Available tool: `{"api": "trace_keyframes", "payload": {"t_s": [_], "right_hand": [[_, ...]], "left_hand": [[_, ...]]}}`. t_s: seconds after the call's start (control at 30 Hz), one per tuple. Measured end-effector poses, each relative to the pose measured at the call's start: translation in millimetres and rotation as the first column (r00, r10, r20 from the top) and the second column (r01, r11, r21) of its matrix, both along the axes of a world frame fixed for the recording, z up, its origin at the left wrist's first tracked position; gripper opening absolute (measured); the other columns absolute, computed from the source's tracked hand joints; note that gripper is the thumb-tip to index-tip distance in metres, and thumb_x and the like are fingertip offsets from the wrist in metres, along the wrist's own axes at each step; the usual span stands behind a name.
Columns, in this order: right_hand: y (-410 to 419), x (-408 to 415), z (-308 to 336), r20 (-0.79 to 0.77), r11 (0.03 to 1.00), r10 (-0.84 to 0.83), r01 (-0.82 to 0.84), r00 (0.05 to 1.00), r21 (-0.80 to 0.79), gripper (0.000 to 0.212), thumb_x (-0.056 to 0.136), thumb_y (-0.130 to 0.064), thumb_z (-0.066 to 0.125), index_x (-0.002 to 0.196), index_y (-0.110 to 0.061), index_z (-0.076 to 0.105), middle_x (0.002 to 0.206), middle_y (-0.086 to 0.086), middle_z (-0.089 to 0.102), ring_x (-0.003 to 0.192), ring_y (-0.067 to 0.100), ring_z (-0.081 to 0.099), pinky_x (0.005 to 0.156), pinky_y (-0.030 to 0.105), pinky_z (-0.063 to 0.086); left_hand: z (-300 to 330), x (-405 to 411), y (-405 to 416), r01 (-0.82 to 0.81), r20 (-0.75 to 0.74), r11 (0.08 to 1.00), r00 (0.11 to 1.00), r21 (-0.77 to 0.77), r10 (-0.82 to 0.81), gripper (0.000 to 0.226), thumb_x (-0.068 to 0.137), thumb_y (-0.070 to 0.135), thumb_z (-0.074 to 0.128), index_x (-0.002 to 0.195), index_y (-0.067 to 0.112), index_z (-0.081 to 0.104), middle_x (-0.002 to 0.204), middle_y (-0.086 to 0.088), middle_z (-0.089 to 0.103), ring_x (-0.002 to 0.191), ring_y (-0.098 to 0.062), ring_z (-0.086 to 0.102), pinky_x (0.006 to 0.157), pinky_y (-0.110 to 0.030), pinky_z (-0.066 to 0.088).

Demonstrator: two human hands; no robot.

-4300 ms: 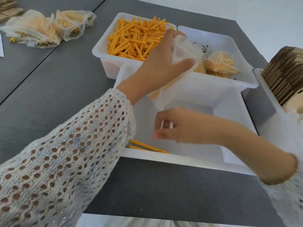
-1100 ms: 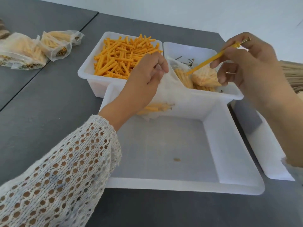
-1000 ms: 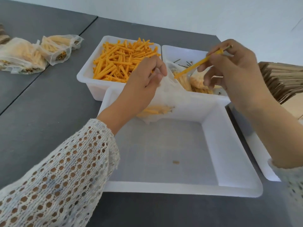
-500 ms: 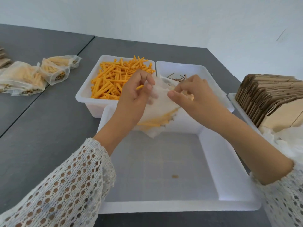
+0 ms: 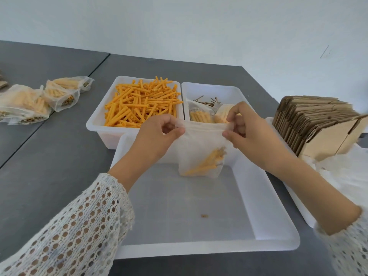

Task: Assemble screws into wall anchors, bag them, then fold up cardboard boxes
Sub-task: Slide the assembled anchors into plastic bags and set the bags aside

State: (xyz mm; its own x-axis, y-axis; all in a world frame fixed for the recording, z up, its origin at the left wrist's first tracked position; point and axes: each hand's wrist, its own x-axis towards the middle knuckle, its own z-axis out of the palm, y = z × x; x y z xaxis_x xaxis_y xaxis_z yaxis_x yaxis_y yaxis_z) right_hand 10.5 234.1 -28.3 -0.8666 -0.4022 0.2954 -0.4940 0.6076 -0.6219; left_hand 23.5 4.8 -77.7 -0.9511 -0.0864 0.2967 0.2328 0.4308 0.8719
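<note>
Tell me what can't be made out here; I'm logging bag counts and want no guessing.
- Head view: how many anchors the held bag contains; its frosted plastic blurs them.
- Whether the bag's top is sealed: the left hand and right hand cover its corners in their grip.
- Small speck in the front tray: too small to identify.
- Cardboard stack: cut off by the right edge.

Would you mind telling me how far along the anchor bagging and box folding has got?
Done: filled bags lie on the table. In hand: left hand and right hand pinch a bag of assembled anchors. Left: loose anchors, screws, flat boxes.
</note>
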Motion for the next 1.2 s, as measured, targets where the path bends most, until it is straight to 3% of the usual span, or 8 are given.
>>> {"api": "trace_keyframes", "payload": {"t_s": [0.1,0.3,0.5,0.67,0.77,0.87,1.03,1.2], "right_hand": [[6,-1,-13,0.134,0.978,-0.073,0.097,0.988,-0.185,0.012,0.091,-0.004,0.065,0.088,-0.012,0.057,0.069,0.009,0.059,0.055,0.015,0.052,0.052,0.022,0.045],[6,5,-31,0.249,0.867,-0.056,0.171,0.967,-0.468,0.017,0.091,-0.003,0.065,0.076,-0.004,0.058,0.059,-0.002,0.052,0.051,0.012,0.047,0.054,0.02,0.044],[-1,13,-36,0.265,0.804,-0.042,0.19,0.963,-0.564,0.012,0.091,-0.005,0.065,0.079,-0.005,0.061,0.066,-0.001,0.054,0.059,0.014,0.046,0.059,0.024,0.045],[-4,14,-37,0.224,0.897,-0.153,0.23,0.963,-0.377,0.009,0.088,-0.011,0.068,0.08,-0.01,0.065,0.072,-0.011,0.059,0.066,0.008,0.049,0.063,0.016,0.039],[-11,17,-33,0.076,0.966,-0.201,0.21,0.977,-0.149,0.011,0.088,-0.023,0.07,0.098,-0.029,0.067,0.106,-0.012,0.06,0.095,0.006,0.053,0.08,0.013,0.039],[-30,18,-22,-0.097,0.989,-0.139,0.134,0.986,-0.055,0.024,0.088,-0.03,0.071,0.111,-0.027,0.068,0.116,-0.009,0.06,0.115,0.012,0.049,0.104,0.036,0.038],[-60,15,-9,-0.158,0.99,-0.055,0.034,0.986,-0.134,0.014,0.089,-0.022,0.07,0.086,-0.008,0.068,0.082,-0.001,0.068,0.082,0.011,0.059,0.085,0.038,0.047],[-59,15,-5,-0.136,0.994,-0.036,0.021,0.99,-0.111,0.018,0.09,-0.02,0.068,0.078,-0.007,0.064,0.073,0.002,0.064,0.073,0.017,0.058,0.072,0.035,0.046]], "left_hand": [[2,0,1,-0.003,-0.012,1.0,1.0,0.0,0.003,0.006,0.091,0.014,0.069,0.085,0.013,0.068,0.075,0.003,0.062,0.067,-0.004,0.052,0.065,-0.012,0.04],[9,0,3,0.014,-0.058,0.99,0.998,0.141,-0.006,0.021,0.095,0.009,0.064,0.08,0.024,0.065,0.075,0.002,0.06,0.071,-0.012,0.05,0.065,-0.02,0.043],[13,3,4,0.033,-0.039,0.934,0.999,0.355,-0.02,0.02,0.093,0.009,0.064,0.076,0.02,0.065,0.079,-0.009,0.056,0.073,-0.016,0.047,0.064,-0.022,0.039],[12,7,7,0.017,-0.2,0.981,0.98,0.192,0.022,0.017,0.091,0.011,0.064,0.077,0.019,0.061,0.076,-0.006,0.057,0.07,-0.013,0.049,0.062,-0.03,0.04],[9,11,11,-0.001,-0.293,0.999,0.956,0.05,0.016,0.013,0.091,0.011,0.064,0.081,0.019,0.061,0.077,-0.004,0.06,0.072,-0.018,0.054,0.062,-0.04,0.043],[9,15,16,0.024,-0.337,0.999,0.941,-0.044,-0.038,0.011,0.092,0.01,0.064,0.082,0.014,0.061,0.075,0.004,0.057,0.072,-0.016,0.054,0.062,-0.043,0.045],[8,15,14,0.035,-0.336,0.998,0.941,-0.055,-0.052,0.01,0.092,0.011,0.065,0.083,0.008,0.064,0.075,0.002,0.056,0.072,-0.016,0.052,0.062,-0.043,0.043],[16,18,15,-0.052,-0.352,0.988,0.936,-0.146,-0.003,0.014,0.092,0.01,0.068,0.079,0.013,0.063,0.078,-0.001,0.059,0.082,-0.016,0.05,0.07,-0.021,0.036]]}}
